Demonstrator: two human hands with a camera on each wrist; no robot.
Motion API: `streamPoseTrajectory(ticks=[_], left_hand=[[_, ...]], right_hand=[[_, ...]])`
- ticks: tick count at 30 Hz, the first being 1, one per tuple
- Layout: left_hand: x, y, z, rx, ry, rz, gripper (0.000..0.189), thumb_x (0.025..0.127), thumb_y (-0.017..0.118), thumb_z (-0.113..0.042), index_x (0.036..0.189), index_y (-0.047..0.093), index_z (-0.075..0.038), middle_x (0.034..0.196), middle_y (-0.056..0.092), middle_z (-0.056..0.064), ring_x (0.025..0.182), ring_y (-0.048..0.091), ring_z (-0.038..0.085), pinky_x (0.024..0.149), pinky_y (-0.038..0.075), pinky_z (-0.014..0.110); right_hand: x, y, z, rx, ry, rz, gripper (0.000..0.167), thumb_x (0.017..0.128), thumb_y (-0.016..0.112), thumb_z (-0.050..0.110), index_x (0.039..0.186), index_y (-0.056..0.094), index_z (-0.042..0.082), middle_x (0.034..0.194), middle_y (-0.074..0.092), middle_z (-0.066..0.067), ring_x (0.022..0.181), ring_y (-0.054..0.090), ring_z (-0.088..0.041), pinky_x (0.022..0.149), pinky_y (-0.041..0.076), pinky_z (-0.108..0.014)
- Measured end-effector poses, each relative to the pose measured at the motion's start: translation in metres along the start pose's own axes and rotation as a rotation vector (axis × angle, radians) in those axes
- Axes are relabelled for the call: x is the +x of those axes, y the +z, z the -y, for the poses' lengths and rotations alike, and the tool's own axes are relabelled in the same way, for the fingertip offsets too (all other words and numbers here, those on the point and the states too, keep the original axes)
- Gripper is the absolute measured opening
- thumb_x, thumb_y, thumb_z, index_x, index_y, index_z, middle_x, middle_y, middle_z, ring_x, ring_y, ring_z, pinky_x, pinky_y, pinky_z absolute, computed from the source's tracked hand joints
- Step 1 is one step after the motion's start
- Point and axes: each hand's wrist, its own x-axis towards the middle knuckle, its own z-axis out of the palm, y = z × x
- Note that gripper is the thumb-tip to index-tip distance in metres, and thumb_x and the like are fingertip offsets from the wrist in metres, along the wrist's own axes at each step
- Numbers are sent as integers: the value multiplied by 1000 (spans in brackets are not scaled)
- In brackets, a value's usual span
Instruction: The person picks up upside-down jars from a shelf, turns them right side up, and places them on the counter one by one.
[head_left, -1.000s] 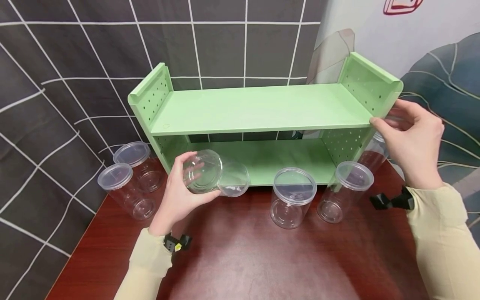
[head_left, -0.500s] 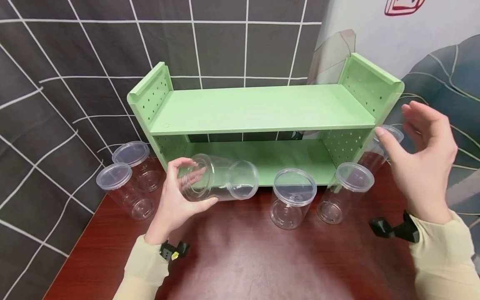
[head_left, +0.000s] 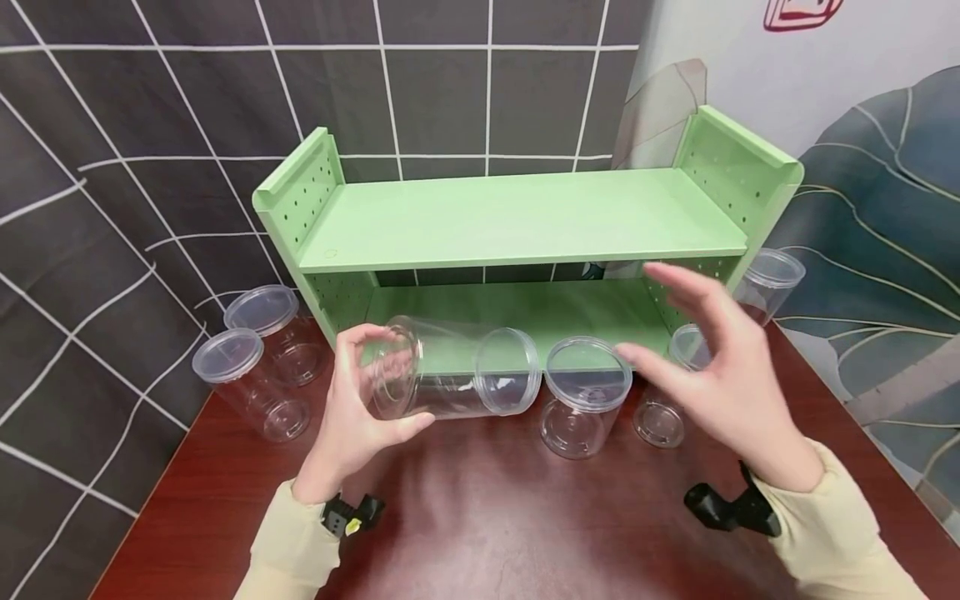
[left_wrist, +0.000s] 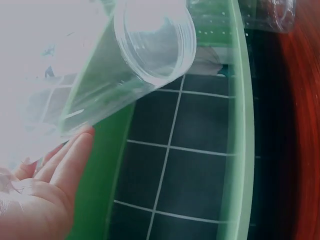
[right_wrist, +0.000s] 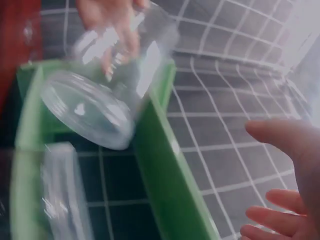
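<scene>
My left hand [head_left: 358,408] grips a clear plastic jar [head_left: 453,367] around its base end. The jar lies sideways in the air before the lower shelf, its rimmed end pointing right. In the left wrist view the fingers [left_wrist: 70,165] spread along the wall of this jar [left_wrist: 155,45]. My right hand [head_left: 723,383] is held up with fingers spread and nothing between them. It overlaps a tall lidded jar [head_left: 660,421] in the head view, and its thumb appears at the lid of a shorter jar [head_left: 588,375].
A green two-tier shelf [head_left: 517,217] with perforated side panels stands on the reddish-brown table [head_left: 510,533]. Two lidded jars [head_left: 261,310] [head_left: 228,357] stand at its left. Another jar [head_left: 772,273] stands beyond its right side. A dark gridded cloth [head_left: 442,100] hangs behind.
My right hand has let go of the shelf's right side panel and moved left toward the held jar. My left hand has turned the jar so its rimmed end reaches farther right.
</scene>
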Motion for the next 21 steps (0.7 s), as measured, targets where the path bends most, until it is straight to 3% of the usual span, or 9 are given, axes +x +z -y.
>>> streamPoseTrajectory(ticks=[7, 15, 21], left_hand=[[1, 11, -7, -207, 103, 84, 92, 60, 84, 11, 135, 30, 9, 130, 40, 24, 121, 60, 42, 103, 50, 43], [1, 24, -13, -328, 162, 143, 96, 62, 85, 7, 133, 22, 18, 131, 37, 25, 123, 56, 49, 107, 46, 46], [1, 25, -15, -315, 138, 164, 98, 61, 86, 3, 134, 23, 16, 132, 37, 27, 125, 55, 50, 107, 46, 45]], right_hand=[[-9, 31, 3, -4, -62, 243, 110, 61, 100, 20, 155, 43, 19, 152, 47, 5, 137, 46, -20, 115, 35, -32], [-18, 51, 1, -68, -30, 430, 120, 62, 94, 58, 160, 31, 27, 158, 38, 9, 140, 41, -15, 112, 39, -38], [-20, 53, -1, -63, -34, 477, 119, 62, 95, 55, 159, 33, 26, 148, 50, 9, 129, 51, -11, 105, 46, -42]])
